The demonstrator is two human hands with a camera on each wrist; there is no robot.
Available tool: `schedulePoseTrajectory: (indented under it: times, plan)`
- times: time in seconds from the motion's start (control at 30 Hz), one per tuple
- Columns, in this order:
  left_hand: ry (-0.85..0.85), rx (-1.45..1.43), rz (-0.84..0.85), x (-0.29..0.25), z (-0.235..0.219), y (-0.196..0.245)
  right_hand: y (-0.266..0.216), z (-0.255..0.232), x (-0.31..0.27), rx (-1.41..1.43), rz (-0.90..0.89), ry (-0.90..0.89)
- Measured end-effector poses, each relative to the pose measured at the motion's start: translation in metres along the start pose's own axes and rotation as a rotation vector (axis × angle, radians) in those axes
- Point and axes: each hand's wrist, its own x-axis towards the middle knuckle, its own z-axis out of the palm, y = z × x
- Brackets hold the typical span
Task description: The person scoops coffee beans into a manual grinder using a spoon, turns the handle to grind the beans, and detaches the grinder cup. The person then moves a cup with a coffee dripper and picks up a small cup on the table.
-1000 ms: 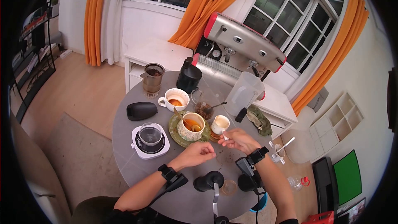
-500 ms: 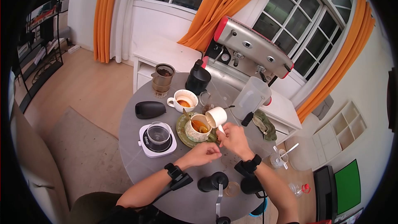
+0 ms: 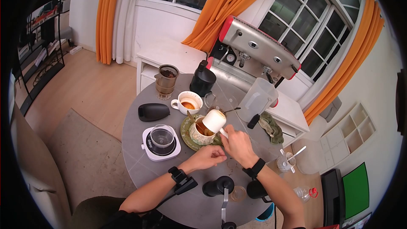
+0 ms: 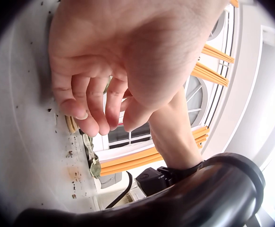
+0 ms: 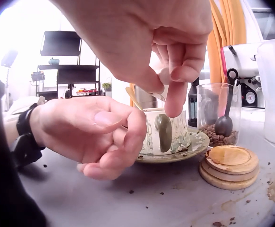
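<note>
My right hand (image 3: 235, 142) pinches the handle of a small white pitcher (image 3: 214, 121) and holds it tipped steeply over a patterned cup (image 3: 199, 132) of brown liquid. That cup (image 5: 168, 135) stands on a green saucer (image 3: 185, 138) with a spoon in it. In the right wrist view the fingers (image 5: 175, 71) curl round the pitcher's handle, and the pitcher itself is hidden. My left hand (image 3: 207, 157) rests on the grey round table (image 3: 144, 169) just in front of the saucer, fingers loosely curled (image 4: 92, 106), holding nothing.
A wooden coaster (image 5: 228, 165) lies by the saucer, and a glass of coffee beans with a spoon (image 5: 217, 118) stands behind it. Also on the table are a white cup (image 3: 186, 101), a black kettle (image 3: 202, 80), a scale with a glass (image 3: 161, 142), a clear jug (image 3: 256, 99) and black grinders (image 3: 218, 185).
My right hand has lifted the white pitcher off its coaster, carried it left over the patterned cup and tipped it steeply. The left hand has stayed where it was.
</note>
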Motion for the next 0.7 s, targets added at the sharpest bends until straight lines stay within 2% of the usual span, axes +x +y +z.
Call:
schedulePoseTrajectory:
  times: [0.07,0.13,0.17,0.23,0.27,0.33,0.53,0.7]
  plan:
    - [0.005,0.004,-0.010,-0.001,0.001,0.002,0.002,0.001,-0.002,0.003,-0.014,0.009]
    - [0.016,0.010,-0.015,-0.002,0.000,0.004,0.005,-0.002,-0.001,0.632,0.289,-0.080]
    - [0.015,0.012,-0.022,-0.002,0.000,0.004,0.007,-0.006,0.000,0.631,0.283,-0.080]
    - [0.016,0.010,-0.028,-0.002,0.000,0.004,0.013,-0.019,0.000,1.077,0.665,-0.192]
    - [0.015,0.008,-0.023,-0.002,0.000,0.004,0.019,-0.021,-0.002,1.075,0.666,-0.191]
    - [0.007,0.004,-0.017,-0.001,0.001,0.003,0.032,-0.020,-0.008,1.262,0.840,-0.199]
    - [0.002,0.035,-0.011,-0.001,0.001,0.004,0.057,0.007,-0.023,1.291,1.031,-0.289]
    - [0.003,0.066,-0.025,-0.002,0.000,0.007,0.068,0.024,-0.027,1.327,1.040,-0.320]
